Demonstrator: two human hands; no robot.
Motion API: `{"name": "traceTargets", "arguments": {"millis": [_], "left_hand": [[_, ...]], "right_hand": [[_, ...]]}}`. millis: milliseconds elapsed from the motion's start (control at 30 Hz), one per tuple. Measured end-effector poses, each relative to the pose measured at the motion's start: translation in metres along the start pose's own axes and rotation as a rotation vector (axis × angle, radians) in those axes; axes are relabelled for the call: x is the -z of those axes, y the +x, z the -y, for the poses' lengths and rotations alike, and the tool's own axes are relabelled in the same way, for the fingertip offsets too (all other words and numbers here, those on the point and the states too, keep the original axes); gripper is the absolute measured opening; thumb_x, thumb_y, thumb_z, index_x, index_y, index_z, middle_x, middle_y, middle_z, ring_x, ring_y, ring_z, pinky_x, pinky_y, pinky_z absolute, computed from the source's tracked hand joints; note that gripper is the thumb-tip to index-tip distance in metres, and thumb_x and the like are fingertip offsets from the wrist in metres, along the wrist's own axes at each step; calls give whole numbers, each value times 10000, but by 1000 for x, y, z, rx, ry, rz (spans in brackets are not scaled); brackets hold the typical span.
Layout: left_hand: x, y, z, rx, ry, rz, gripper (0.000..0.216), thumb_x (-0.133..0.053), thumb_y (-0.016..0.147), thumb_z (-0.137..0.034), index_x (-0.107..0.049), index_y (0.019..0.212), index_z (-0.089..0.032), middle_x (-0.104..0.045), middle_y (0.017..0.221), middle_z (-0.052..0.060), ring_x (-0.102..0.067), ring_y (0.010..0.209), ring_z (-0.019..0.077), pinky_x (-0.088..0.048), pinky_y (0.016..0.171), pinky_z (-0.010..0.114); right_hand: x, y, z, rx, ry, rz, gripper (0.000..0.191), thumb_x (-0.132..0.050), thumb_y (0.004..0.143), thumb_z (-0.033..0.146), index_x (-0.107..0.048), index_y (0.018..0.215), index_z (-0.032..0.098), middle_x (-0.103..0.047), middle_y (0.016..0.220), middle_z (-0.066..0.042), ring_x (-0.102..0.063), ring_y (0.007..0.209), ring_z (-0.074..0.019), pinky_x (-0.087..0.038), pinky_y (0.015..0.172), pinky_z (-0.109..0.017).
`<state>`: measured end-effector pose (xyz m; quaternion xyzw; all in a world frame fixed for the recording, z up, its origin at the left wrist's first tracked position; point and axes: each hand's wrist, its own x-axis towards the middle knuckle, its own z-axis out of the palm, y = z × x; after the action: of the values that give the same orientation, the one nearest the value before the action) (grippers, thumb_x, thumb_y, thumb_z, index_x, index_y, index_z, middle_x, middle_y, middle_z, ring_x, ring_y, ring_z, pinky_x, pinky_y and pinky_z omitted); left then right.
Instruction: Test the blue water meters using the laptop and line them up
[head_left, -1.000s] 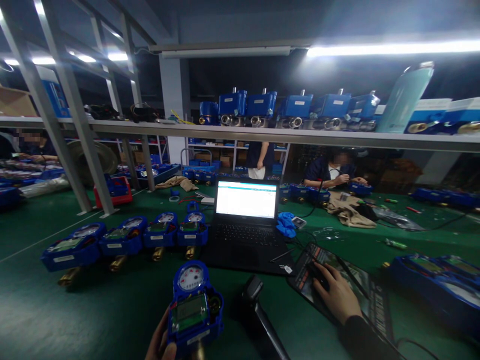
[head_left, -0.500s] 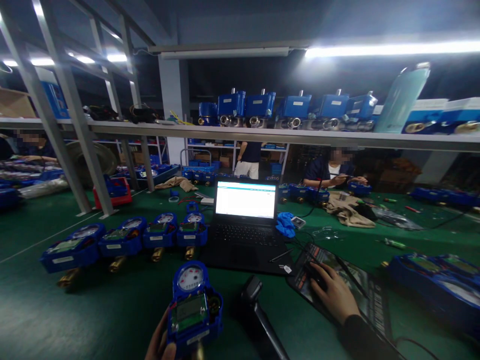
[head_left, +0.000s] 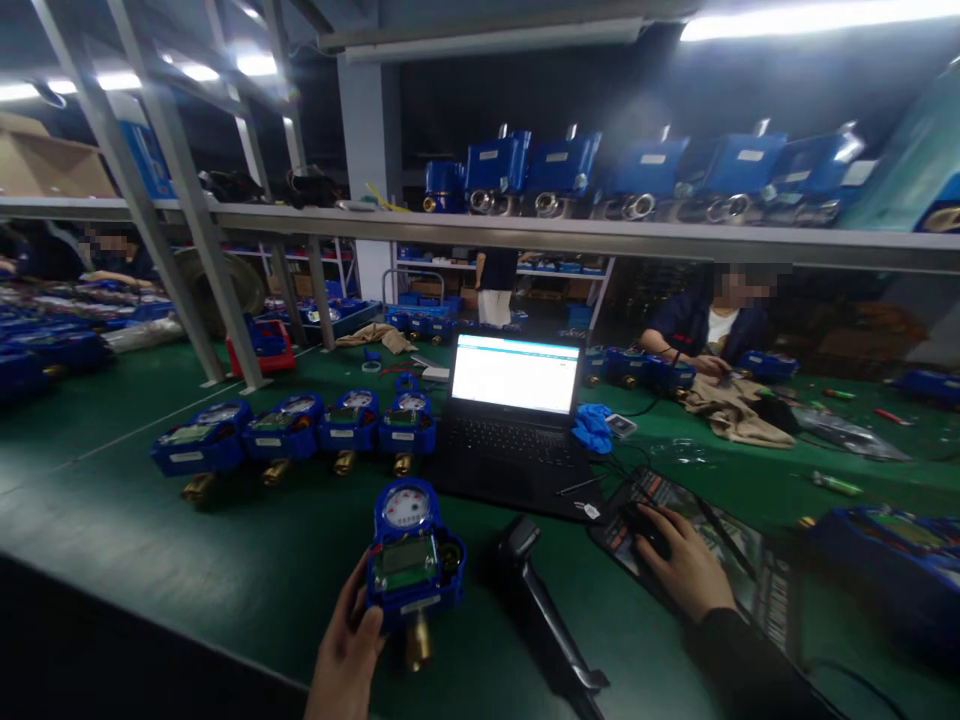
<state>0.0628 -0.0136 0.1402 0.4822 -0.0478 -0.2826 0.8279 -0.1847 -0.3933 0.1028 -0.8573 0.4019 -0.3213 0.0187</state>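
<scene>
Green tabletop (head_left: 187,570), open laptop (head_left: 514,420) at its middle, row of blue meters (head_left: 300,435) lay left, mouse pad (head_left: 712,550) right.

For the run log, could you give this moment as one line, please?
left hand: holds blue meter | right hand: on mouse | laptop: on

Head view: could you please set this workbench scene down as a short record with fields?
Left hand: left hand grips the blue water meter at its lower left side
Right hand: right hand rests on a black mouse
Under mouse: printed mouse pad
Between hands: black handheld scanner lying on the green bench
Behind: open laptop, screen lit
Left of laptop: row of four meters
Across bench: seated person
</scene>
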Motion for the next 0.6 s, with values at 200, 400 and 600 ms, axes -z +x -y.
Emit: {"name": "traceTargets", "arguments": {"millis": [200,400,600], "left_hand": [[5,0,5,-44,-14,98,637,-679,794,-455,-422,1345,-267,-536,1335,80,-477,1244,270,-499,968,330],[1,-2,2,-44,-7,62,741,-744,705,-508,-451,1323,-222,-556,1307,111,-497,1217,312,-501,971,379],[6,1,1,21,30,-12,821,-755,668,-550,-415,1355,-254,-550,1319,89,-426,1276,339,-381,1086,467]], "right_hand": [[2,1,-2,23,-2,30,561,-406,791,535,-609,1186,192,-567,1202,-125,-573,1077,-303,-485,945,-459],[2,2,-1,44,-17,12,554,-398,806,530,-615,1173,177,-568,1194,-136,-568,1082,-305,-484,942,-464],[3,-1,7,-39,-70,6,473,-414,833,457,-604,1196,220,-551,1246,-112,-565,1093,-282,-513,888,-441]]}}
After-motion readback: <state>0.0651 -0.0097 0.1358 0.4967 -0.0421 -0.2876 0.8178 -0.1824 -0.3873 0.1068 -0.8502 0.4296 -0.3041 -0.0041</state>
